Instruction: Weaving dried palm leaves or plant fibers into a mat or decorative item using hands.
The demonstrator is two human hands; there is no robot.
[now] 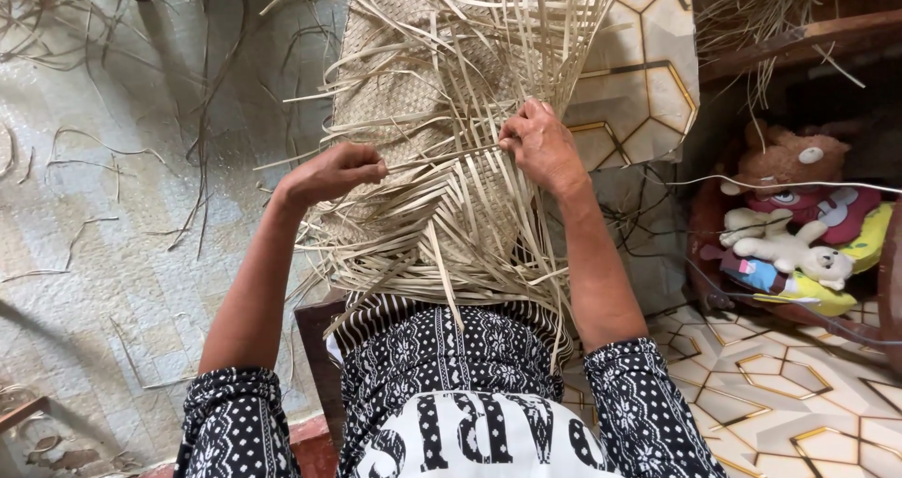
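Weaving at lap level, seen from above: left hand [331,172] closing in a loose fist on one pale flat strip [442,156], pinching its end between thumb and forefinger; right hand [542,145] gripping the other end of the same strip with fingers curled tight, so the strip is running level between both hands. Lying beneath them, across the knees and reaching away toward the top of the view, a half-woven mat [395,83] of the same pale strips, with loose ends fanning out above and below the hands. Scattering over the light floor covering [94,252] at left, stray strips. Resting at right in a reddish basket [705,243], soft toys [789,215]: a brown bear, a cream one, a yellow cushion. Showing under the mat, hexagon-patterned floor tiles [648,74]
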